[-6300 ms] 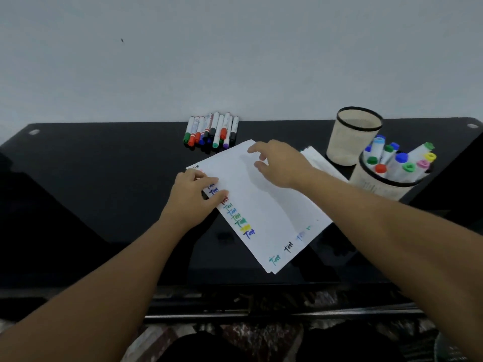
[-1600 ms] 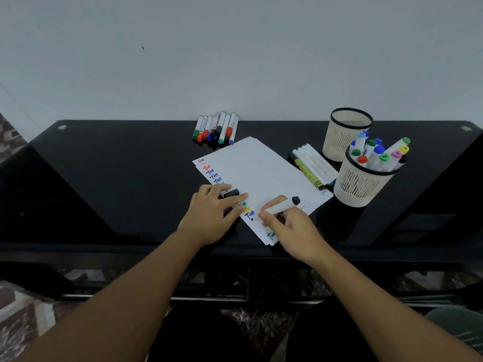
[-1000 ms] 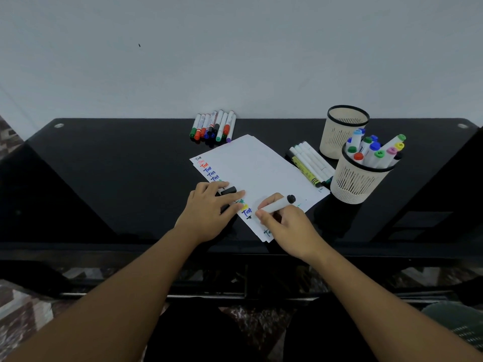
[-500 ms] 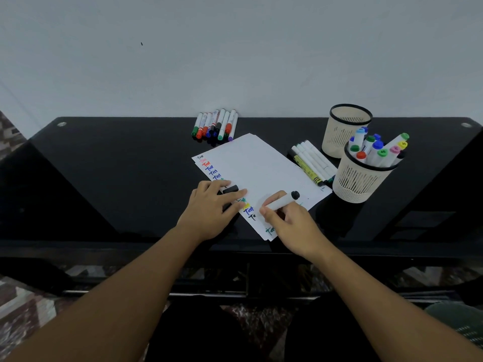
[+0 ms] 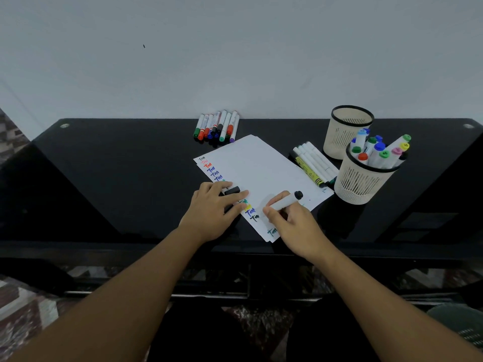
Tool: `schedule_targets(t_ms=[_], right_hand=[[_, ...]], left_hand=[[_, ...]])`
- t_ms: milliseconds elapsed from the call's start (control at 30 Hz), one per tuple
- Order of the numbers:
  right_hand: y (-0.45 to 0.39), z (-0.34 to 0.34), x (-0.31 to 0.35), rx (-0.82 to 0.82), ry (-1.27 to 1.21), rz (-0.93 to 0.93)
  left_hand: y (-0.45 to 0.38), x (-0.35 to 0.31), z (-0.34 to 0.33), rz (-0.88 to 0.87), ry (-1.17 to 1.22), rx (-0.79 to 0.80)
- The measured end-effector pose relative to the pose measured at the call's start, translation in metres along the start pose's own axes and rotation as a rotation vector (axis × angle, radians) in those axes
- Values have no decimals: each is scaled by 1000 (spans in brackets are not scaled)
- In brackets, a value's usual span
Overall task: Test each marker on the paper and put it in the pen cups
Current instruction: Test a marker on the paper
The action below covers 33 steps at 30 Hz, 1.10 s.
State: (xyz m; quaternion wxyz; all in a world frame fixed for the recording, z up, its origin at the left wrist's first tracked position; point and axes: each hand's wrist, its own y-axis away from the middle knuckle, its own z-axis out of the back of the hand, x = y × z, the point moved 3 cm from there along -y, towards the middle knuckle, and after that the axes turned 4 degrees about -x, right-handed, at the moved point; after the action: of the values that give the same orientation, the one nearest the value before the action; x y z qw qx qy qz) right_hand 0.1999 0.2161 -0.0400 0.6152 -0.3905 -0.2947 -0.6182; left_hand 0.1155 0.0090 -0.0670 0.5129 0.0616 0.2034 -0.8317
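Observation:
White paper (image 5: 257, 168) lies slanted on the black glass table (image 5: 117, 178), with a column of coloured test words down its left edge. My right hand (image 5: 292, 223) grips a white marker (image 5: 285, 201) with a black end, its tip down on the paper near the lower edge. My left hand (image 5: 213, 211) rests flat on the paper's left edge and holds a black cap (image 5: 232, 191) between its fingers. The near pen cup (image 5: 362, 182) holds several markers. The far pen cup (image 5: 347, 131) looks empty.
A bunch of several capped markers (image 5: 217, 126) lies at the table's back edge by the wall. Several white pens and a yellow one (image 5: 313, 165) lie between the paper and the cups. The table's front edge runs just below my hands.
6.3 s ago both hands were adjusting the paper. Since then my right hand holds a marker and has written along the paper's lower left; over the last second it shifted only slightly.

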Motion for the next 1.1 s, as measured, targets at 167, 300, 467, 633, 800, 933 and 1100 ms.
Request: schedule_targets(t_ms=[167,300,467,633,800,933,1100], right_hand=[[-2,-2,-1,-2,43,30],[0,0,-1,-31,0,13],[-2,-2,-2,7,15,11],[-1,2,-2,-65,-134,-5],[-3,4,-2,-84,-276,-24],[-5,0,-5,50,-240,-41],[-17,10,3,153,-366,-81]], left_hand=[[0,1,1,1,-2,2],[0,0,0,-5,-8,0],[1,-1,3,-26,38,-78],[-2,3,11,126,219,-76],[-14,7,16,244,317,-85],[-14,8,14,215,328,-97],[-7,4,16,195,366,-212]])
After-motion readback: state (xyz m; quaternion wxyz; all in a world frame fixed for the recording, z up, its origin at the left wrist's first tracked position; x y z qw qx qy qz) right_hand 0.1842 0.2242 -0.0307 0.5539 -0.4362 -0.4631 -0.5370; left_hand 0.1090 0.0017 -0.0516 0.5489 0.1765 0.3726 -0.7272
